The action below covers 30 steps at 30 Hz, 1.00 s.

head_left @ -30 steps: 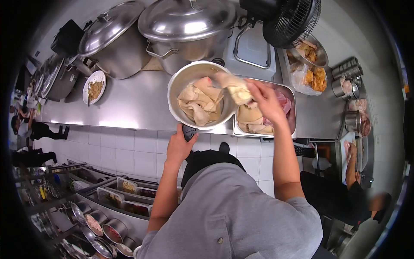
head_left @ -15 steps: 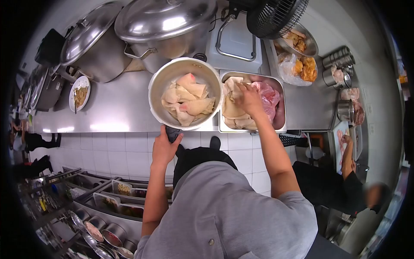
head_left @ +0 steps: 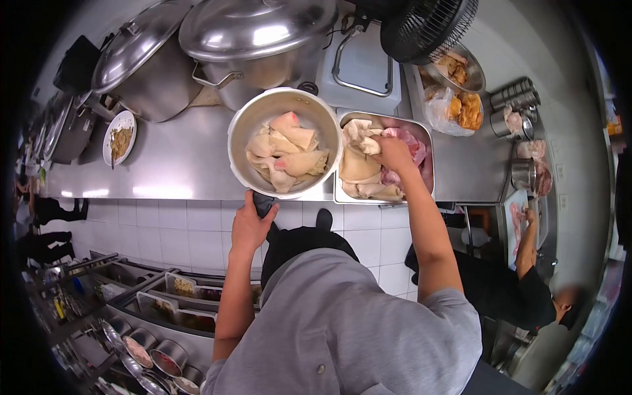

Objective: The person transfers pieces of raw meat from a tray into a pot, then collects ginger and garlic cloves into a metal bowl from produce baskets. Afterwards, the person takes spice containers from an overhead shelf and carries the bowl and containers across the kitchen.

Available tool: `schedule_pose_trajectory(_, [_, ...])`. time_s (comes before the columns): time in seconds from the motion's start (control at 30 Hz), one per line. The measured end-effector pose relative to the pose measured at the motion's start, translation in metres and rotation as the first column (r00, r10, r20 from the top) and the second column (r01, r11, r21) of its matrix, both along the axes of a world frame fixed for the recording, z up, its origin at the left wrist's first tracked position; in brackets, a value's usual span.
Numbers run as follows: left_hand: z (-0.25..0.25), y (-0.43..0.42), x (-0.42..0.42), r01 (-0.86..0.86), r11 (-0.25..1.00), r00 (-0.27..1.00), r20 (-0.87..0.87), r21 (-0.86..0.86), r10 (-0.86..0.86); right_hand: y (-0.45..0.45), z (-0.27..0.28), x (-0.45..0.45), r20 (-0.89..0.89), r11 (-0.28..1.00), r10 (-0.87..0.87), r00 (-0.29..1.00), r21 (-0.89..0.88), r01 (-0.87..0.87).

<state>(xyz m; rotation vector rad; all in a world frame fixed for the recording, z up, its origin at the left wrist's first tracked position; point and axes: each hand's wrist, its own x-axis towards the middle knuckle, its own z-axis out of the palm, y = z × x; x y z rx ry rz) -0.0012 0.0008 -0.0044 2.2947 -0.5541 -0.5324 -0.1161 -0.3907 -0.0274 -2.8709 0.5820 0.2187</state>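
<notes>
My left hand (head_left: 252,220) is closed round the black handle (head_left: 264,204) of a metal pot (head_left: 237,141) at the counter's front edge. Inside the pot lie folded pale pieces of pork skin (head_left: 284,155), two of them with pink marks. To its right stands a rectangular steel tray (head_left: 431,158). My right hand (head_left: 393,156) reaches into this tray, its fingers closed on a piece of pork skin (head_left: 362,135). More skin lies flat below it, and pink meat in a clear plastic bag (head_left: 409,141) is partly covered by the hand.
Large lidded stockpots (head_left: 257,39) and a lidded plastic container (head_left: 362,72) stand behind. A bowl with brown food (head_left: 122,141) is at left. A black fan (head_left: 428,29) overhangs the back right, near a bagged orange food (head_left: 469,113). A co-worker (head_left: 500,283) works at right.
My right hand has shifted slightly right and down in the tray, and its fingers have closed on a skin piece, lifting its edge. My left hand stays on the pot handle.
</notes>
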Motion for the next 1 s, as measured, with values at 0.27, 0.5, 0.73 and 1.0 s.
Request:
schedule_pose_trajectory(0.27, [-0.008,0.000,0.000,0.036,0.999,0.996,0.076,0.011,-0.037,0.061,0.108,0.028,0.446,0.878,-0.340,0.828,0.465,0.110])
schedule_pose_trajectory(0.5, [0.002,-0.003,-0.001,0.033,0.998,0.999,0.025,0.046,-0.035,0.051,0.119,0.047,0.479,0.878,-0.341,0.809,0.471,0.091])
schedule_pose_trajectory(0.73, [-0.004,0.000,-0.005,0.010,1.000,0.998,0.061,0.014,-0.011,0.028,-0.044,0.020,0.193,0.902,-0.410,0.891,0.230,0.366])
schedule_pose_trajectory(1.0, [-0.003,-0.001,-0.001,0.037,0.999,0.999,0.006,0.009,-0.037,0.046,-0.061,0.037,0.149,0.806,-0.574,0.805,0.280,0.522])
